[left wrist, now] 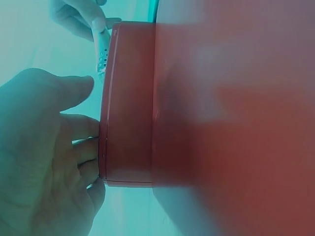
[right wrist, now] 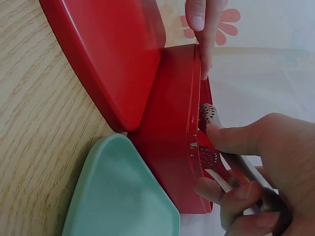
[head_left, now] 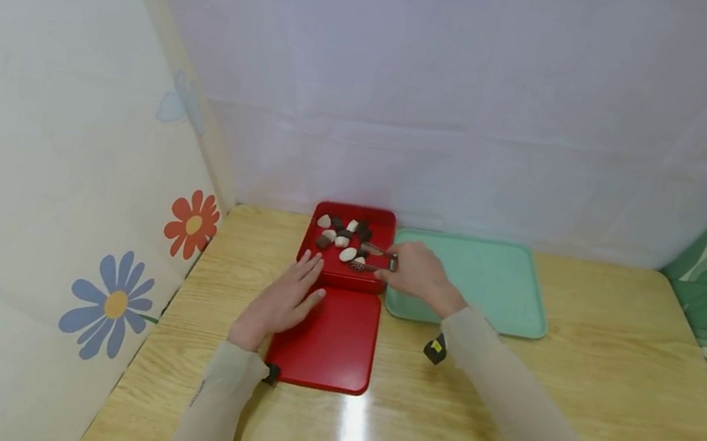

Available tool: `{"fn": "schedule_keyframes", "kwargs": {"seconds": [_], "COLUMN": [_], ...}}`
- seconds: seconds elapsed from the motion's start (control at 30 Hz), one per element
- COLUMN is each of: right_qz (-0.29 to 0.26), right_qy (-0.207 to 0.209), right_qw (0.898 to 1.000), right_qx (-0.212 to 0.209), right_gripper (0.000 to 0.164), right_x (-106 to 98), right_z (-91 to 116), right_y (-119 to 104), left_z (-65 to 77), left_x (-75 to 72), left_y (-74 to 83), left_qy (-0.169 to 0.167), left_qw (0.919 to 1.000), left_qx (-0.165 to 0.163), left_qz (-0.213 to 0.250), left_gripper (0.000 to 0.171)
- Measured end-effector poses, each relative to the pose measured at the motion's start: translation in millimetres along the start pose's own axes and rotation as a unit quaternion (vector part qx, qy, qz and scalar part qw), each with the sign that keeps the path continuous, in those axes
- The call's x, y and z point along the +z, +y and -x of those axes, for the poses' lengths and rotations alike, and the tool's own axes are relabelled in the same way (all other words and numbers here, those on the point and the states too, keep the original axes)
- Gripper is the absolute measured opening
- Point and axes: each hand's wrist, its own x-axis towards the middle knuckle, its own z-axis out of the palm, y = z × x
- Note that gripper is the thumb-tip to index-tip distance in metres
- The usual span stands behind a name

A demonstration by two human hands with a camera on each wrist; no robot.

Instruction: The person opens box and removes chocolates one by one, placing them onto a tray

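Note:
In the head view, my right hand (head_left: 419,269) grips a pair of metal tongs (right wrist: 243,168) at the right side of a red box (head_left: 350,282). Perforated heads on the tongs stand apart inside the box, close to several dark brown and white pebble-like pieces (head_left: 348,254); whether a piece lies between them I cannot tell. My left hand (head_left: 284,301) rests its fairly straight fingers on the box's front-left rim, with the thumb held away from them. In the left wrist view, the box wall (left wrist: 130,103) hides the pieces.
A flat red lid (head_left: 334,338) lies on the wooden table (head_left: 430,436) directly in front of the box. To the right is a mint-green tray (head_left: 490,282), partly under my right hand. Pale cloth walls (head_left: 415,106) stand behind and at the sides.

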Motion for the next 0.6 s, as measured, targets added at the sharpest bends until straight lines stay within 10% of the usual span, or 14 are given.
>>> {"fn": "schedule_keyframes", "kwargs": {"seconds": [0.3,0.6], "right_qz": [0.019,0.051], "right_qy": [-0.023,-0.021], "right_qw": [0.999,0.998], "right_qx": [0.026,0.044], "right_gripper": [0.047,0.030], "right_x": [1.4,2.2], "right_z": [-2.1,-2.8], "right_y": [-6.3,-14.4], "left_z": [1.3,2.6], "left_x": [-0.6,-0.2], "left_y": [-2.4,-2.8], "left_qy": [0.008,0.012], "left_qw": [0.9995,0.9992], "left_qx": [0.005,0.011], "left_qz": [0.029,0.035], "left_gripper": [0.071,0.070]}}
